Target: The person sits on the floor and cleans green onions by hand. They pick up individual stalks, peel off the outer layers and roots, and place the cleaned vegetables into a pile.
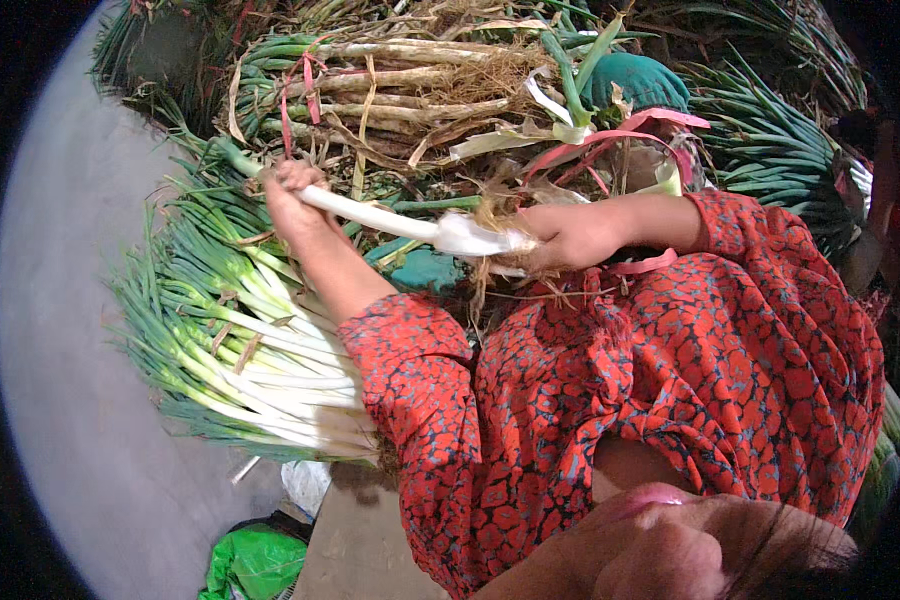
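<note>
My left hand (298, 187) is closed around the upper stalk of a large scallion (371, 216), where the white shank turns green. The scallion lies slantwise in front of my chest, its root end towards the right. At that end my right hand (570, 234) grips the base, among brown roots and loose papery skin. Part of the right hand's fingers is hidden behind the base. Below my left forearm lies a pile of clean white-shanked scallions (285, 360), green leaves to the left. Ahead rests a bundle of dry-skinned scallions (412, 90) with a red tie (311, 94).
Pink strapping (607, 142) and torn leaves lie beside teal cloth (637, 81). More green scallions (772, 150) are heaped at the right. Grey ground (75, 285) borders the left. A green plastic bag (259, 559) sits at the lower left, near a flat light surface (367, 540).
</note>
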`<state>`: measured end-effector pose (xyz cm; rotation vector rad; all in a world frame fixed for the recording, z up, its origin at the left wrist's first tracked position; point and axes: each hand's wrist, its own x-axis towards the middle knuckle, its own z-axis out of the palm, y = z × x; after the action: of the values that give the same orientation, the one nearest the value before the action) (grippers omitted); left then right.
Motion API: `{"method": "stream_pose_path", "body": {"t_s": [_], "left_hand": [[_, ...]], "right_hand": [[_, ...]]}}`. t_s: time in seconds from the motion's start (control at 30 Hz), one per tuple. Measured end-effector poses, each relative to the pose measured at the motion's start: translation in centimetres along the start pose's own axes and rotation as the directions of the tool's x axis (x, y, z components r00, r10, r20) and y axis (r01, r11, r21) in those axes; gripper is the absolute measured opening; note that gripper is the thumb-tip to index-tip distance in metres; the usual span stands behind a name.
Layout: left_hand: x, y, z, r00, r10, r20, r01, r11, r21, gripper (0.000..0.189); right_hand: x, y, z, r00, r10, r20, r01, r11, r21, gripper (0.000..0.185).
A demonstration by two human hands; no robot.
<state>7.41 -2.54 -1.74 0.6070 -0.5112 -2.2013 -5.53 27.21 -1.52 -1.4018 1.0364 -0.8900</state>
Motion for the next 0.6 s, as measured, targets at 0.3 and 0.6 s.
{"method": "stream_pose_path", "body": {"t_s": [0.3,0.6], "left_hand": [[5.7,3.1,-4.5,0.940,0.187,-0.284,-0.094,0.946,0.311,0.037],[1.0,1.1,4.6,0.964,0.203,-0.174,-0.096,0.870,0.484,0.013]], "right_hand": [[-12.0,-5.4,-1.6,0.892,0.435,-0.121,-0.439,0.899,-0.006,0.029],[-8.6,-7.5,-0.5,0.952,0.179,-0.250,-0.305,0.651,-0.695,0.041]]}}
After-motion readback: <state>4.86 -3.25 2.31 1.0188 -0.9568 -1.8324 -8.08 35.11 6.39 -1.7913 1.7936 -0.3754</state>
